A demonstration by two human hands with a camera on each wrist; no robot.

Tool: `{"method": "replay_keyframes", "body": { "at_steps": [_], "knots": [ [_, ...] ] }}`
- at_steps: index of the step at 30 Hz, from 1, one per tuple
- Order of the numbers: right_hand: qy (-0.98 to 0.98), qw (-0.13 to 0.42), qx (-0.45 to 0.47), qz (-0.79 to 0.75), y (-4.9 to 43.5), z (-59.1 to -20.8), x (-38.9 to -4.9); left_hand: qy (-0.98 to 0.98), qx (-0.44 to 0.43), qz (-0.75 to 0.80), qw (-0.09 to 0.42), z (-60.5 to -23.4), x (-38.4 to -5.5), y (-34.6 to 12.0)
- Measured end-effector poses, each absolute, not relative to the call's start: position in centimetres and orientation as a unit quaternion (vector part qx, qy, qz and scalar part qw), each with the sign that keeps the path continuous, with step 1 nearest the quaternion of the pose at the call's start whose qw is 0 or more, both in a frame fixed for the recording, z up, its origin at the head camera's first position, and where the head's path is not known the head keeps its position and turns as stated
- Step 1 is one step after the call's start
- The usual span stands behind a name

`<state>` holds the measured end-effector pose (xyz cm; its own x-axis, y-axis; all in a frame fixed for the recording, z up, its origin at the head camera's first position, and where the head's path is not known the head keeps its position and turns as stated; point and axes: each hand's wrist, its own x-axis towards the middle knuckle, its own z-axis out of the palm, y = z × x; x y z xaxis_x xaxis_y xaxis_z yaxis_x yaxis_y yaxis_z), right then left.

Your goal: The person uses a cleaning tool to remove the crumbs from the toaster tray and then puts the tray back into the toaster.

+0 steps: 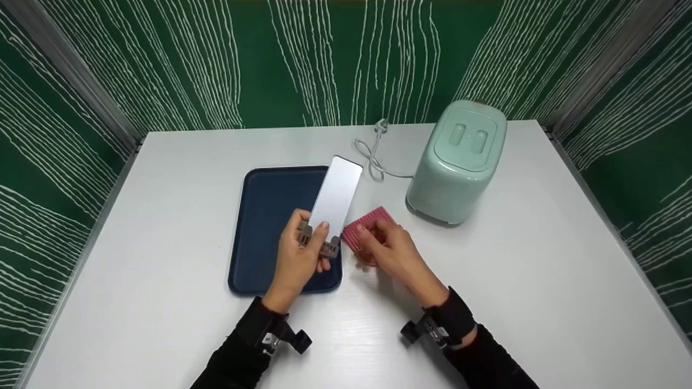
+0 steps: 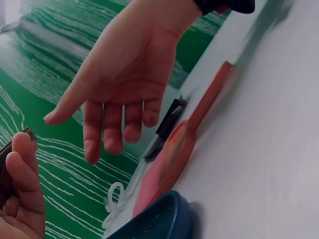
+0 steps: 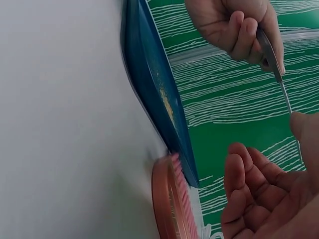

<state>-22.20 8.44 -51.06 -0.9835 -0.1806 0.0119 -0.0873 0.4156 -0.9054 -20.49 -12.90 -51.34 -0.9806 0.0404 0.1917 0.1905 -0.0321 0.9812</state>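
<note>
My left hand [image 1: 297, 254] grips the grey-brown end of a flat silver crumb tray [image 1: 336, 194], thumb on top, above the right side of a dark blue serving tray [image 1: 265, 227]. A brush [image 1: 373, 219] with pink bristles and an orange-brown back lies beside the serving tray. Just above the brush is my right hand [image 1: 397, 251]; its fingers hang loosely and hold nothing in the left wrist view. Whether its thumb touches the crumb tray cannot be told from the right wrist view. Yellowish crumbs [image 3: 167, 102] lie in the serving tray.
A mint-green toaster [image 1: 459, 162] stands at the back right of the white table [image 1: 162, 232]. Its white cord and plug [image 1: 381, 127] lie to its left. Green panels with white streaks enclose the table's back and sides.
</note>
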Motion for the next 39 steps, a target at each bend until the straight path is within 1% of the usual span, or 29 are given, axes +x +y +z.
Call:
{"method": "replay_keyframes", "body": {
  "at_steps": [5,9,12,16,23,30,39],
  "knots": [
    [0.831,0.038,-0.124,-0.542,8.0,-51.2,-22.0,-0.687,-0.085,-0.721,0.040,-51.9,-20.2,-11.7],
    [0.827,0.038,-0.140,-0.543,7.7,-51.4,-21.7,-0.684,-0.080,-0.724,0.025,-52.4,-19.9,-10.9],
    [0.820,0.052,-0.134,-0.553,7.3,-51.7,-21.3,-0.685,-0.079,-0.724,0.014,-52.8,-19.7,-10.6],
    [0.812,0.057,-0.125,-0.567,6.9,-52.0,-20.9,-0.687,-0.078,-0.722,0.004,-53.2,-19.5,-10.2],
    [0.802,0.078,-0.098,-0.584,6.3,-52.2,-20.6,-0.690,-0.078,-0.719,-0.006,-53.6,-19.4,-9.8],
    [0.803,0.071,-0.072,-0.587,6.0,-52.4,-20.4,-0.709,-0.085,-0.700,-0.011,-53.8,-19.2,-9.6],
    [0.780,0.079,-0.060,-0.618,6.3,-52.5,-20.4,-0.736,-0.100,-0.669,-0.038,-54.1,-19.1,-9.1]
  ]
}}
